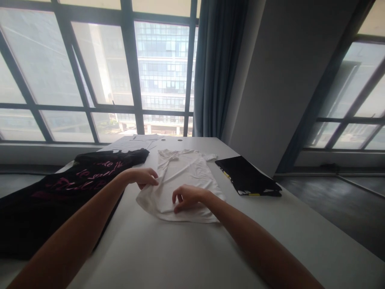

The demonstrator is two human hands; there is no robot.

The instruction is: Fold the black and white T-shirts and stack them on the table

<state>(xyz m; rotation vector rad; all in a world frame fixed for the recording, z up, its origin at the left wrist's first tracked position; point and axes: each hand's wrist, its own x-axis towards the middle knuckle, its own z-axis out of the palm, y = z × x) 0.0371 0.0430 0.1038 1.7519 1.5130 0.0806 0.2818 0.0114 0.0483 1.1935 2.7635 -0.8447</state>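
Note:
A white T-shirt [192, 174] lies on the white table, its neck end away from me and its hem near me. My left hand [144, 176] is at the shirt's left edge, fingers pinched on the cloth, which rises in a loose fold [147, 198] below it. Over the lower middle of the shirt is my right hand [189, 197], its fingers bent, with a gap between thumb and index finger. The right fingertips rest on or just above the fabric; I cannot tell which. Creases run across the shirt's front.
On the left a black garment with pink lettering [87, 176] spreads over the table [168, 253]. A folded black cloth with yellow and white edging [246, 176] lies at the right. Papers [135, 142] sit at the far end, before the windows and a blue curtain [219, 72].

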